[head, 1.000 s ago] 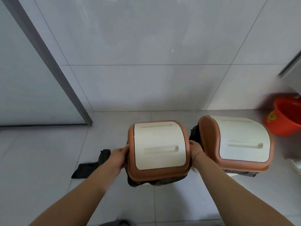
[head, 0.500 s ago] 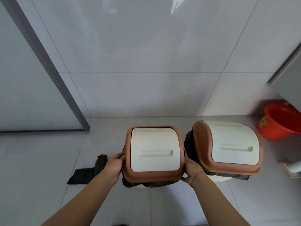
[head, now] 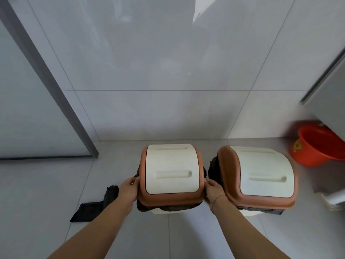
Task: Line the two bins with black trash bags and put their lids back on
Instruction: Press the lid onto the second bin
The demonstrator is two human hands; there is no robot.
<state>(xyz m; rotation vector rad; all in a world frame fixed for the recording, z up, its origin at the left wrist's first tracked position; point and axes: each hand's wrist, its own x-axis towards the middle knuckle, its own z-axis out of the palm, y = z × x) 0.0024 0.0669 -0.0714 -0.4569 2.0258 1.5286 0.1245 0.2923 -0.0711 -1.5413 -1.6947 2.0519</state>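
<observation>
A person's left hand (head: 128, 189) and right hand (head: 214, 191) grip opposite sides of the brown-rimmed lid (head: 171, 174) seated on a bin (head: 168, 211), with its black liner (head: 147, 207) frilling out beneath. Just right of that bin stands the second lidded bin (head: 259, 176); to its left, a loose bag (head: 93, 208) lies on the floor.

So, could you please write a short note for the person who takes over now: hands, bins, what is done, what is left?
Left hand and right hand: each holds one side of the brown-framed cream plastic lid, which sits on the left cream bin.
Right cream bin: its matching lid is on.
Black trash bag edges show under both lids.
Done: both bins lined, right lid on.
Left: check that the held lid is fully seated, then let go.
Also: a loose black bag lies on the grey tiled floor at the left; a red plastic bucket stands at the right.
</observation>
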